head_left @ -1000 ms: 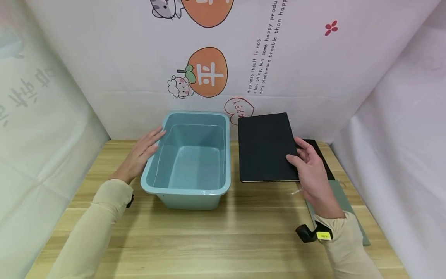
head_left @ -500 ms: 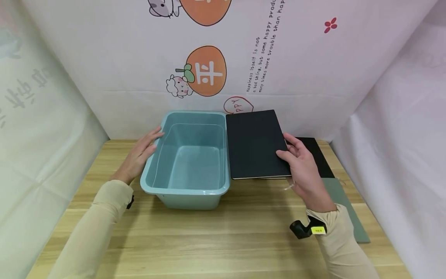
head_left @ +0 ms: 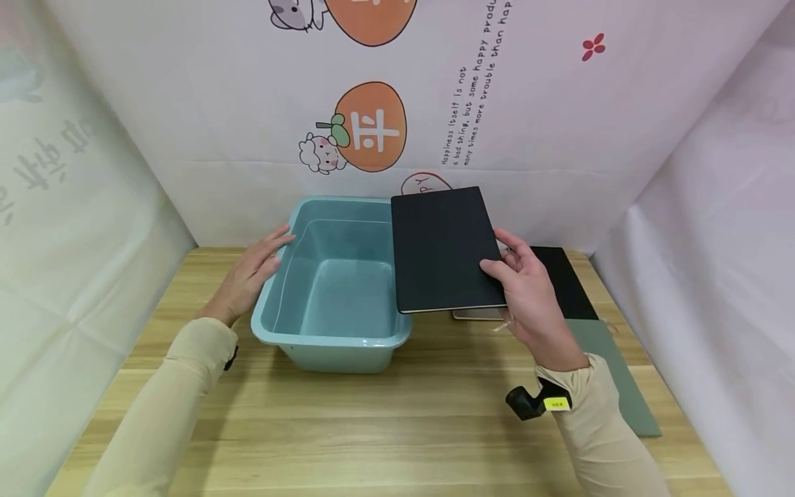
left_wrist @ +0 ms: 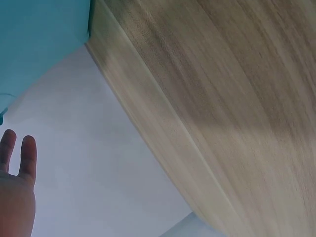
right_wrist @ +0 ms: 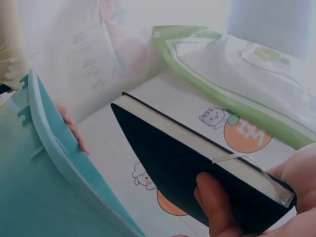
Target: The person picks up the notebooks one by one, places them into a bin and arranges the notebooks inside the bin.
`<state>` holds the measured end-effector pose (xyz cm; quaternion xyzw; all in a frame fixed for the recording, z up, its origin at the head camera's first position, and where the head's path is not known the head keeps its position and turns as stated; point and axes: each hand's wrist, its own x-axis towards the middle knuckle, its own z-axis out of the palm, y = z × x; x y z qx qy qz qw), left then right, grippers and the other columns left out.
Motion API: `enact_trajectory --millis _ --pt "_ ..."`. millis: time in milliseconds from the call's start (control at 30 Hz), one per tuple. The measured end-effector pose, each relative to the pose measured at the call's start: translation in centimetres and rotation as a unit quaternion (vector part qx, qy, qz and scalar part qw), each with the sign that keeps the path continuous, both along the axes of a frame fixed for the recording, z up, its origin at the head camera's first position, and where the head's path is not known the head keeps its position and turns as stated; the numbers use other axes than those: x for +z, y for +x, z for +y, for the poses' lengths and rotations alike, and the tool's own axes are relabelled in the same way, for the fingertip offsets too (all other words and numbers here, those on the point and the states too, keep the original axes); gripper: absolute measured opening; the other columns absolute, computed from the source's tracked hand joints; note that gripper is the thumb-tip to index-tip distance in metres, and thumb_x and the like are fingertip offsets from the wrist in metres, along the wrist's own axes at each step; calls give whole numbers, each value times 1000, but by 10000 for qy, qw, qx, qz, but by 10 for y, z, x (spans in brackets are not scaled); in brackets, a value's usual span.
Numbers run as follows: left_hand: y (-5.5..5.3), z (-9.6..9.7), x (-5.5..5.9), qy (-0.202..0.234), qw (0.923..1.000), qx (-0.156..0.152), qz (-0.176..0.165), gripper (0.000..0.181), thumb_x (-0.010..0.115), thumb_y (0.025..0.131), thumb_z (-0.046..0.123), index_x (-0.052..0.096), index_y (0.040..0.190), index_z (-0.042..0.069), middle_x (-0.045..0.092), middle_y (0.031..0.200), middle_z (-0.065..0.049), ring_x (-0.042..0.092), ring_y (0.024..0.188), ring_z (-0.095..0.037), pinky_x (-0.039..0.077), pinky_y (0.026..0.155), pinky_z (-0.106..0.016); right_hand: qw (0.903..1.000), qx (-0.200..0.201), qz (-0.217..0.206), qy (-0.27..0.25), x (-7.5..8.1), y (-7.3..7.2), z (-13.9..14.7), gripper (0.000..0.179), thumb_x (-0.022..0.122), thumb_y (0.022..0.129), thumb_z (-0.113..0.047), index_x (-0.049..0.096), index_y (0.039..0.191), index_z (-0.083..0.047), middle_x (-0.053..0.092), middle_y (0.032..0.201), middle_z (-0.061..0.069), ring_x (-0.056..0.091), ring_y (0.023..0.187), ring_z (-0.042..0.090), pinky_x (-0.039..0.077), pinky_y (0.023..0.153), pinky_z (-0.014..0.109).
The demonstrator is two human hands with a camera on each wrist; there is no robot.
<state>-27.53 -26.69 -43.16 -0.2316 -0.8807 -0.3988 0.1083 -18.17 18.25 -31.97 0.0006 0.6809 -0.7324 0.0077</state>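
Observation:
A black hardcover notebook (head_left: 444, 252) is held up at its right edge by my right hand (head_left: 531, 297), with the thumb on top and fingers underneath. Its left part overlaps the right rim of a light blue plastic tub (head_left: 332, 342). In the right wrist view, the notebook's cream page edges (right_wrist: 182, 133) and a pale ribbon (right_wrist: 232, 158) show, and the tub rim (right_wrist: 54, 143) is close by. My left hand (head_left: 248, 276) rests with extended fingers on the tub's left rim. Two fingers of that hand show in the left wrist view beside the tub (left_wrist: 39, 39).
At the right lie another black notebook (head_left: 564, 283) and a grey-green one (head_left: 615, 373), partly behind my right arm. A pale flat thing (head_left: 478, 315) peeks out below the held notebook. White printed cloth (head_left: 248, 103) stands behind and beside the wooden table (head_left: 373, 435).
My right hand has carried the black notebook leftward and slightly upward in view, from beside the tub to over its right rim. The left hand has stayed on the left rim.

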Motion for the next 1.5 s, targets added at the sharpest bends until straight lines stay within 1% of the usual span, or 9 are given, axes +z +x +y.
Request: enact_trajectory --millis 167,400,567,900,1033,1200,1333,1433,1500 --pt "-1 1 0 -61 10000 -11 61 46 41 110 29 44 155 28 28 170 2 23 158 -30 18 120 -69 10000 56 -50 23 4 -7 -12 63 54 103 -8 29 160 -21 51 115 0 70 101 6 59 86 21" --pt "-3 2 1 -99 9999 -11 92 46 40 110 30 43 156 30 27 170 9 23 159 -28 18 122 -67 9999 100 -34 -43 6 -21 -29 62 53 103 -7 32 158 -23 52 116 1 73 96 9 61 82 24" --pt "-3 3 3 -82 9999 -7 70 46 39 110 32 41 156 33 26 169 13 22 159 -29 17 122 -66 10000 -19 -14 -65 7 -31 -44 62 53 102 -5 33 158 -20 53 115 2 71 95 9 61 81 22" --pt "-3 1 0 -182 9995 52 238 47 40 110 31 40 157 33 29 169 10 25 158 -27 17 124 -63 9999 19 -49 -135 7 -45 -62 61 53 101 -5 34 157 -20 53 113 2 67 96 13 59 80 20" --pt "-1 0 -2 -213 9994 66 246 48 42 109 30 41 157 32 31 168 8 26 158 -28 18 123 -63 9996 26 -52 -281 5 -47 -68 60 52 101 -4 35 157 -19 53 109 2 68 90 11 59 78 19" --pt "1 -1 -4 -214 9994 120 259 48 43 109 31 42 156 32 32 168 9 27 156 -34 20 121 -65 9982 36 -87 -587 4 -49 -75 61 51 101 -4 33 157 -18 53 111 1 71 82 10 59 72 19" --pt "1 -3 -3 -238 9993 145 237 48 43 109 31 41 157 34 31 168 9 26 157 -30 20 122 -65 9974 53 -135 -710 3 -55 -80 60 50 102 -4 32 157 -16 53 114 2 73 82 9 58 68 18" --pt "1 -4 -2 -251 9993 167 217 48 42 109 31 40 157 35 30 169 10 24 158 -26 19 123 -64 9966 87 -215 -785 3 -61 -83 59 49 103 -4 30 158 -14 53 118 1 74 82 7 55 62 14" --pt "0 -5 -1 -257 9993 190 205 48 42 109 32 39 157 37 29 169 10 24 158 -26 18 123 -64 9960 124 -288 -840 3 -65 -85 59 49 103 -4 29 158 -14 53 117 1 74 83 6 55 61 14"
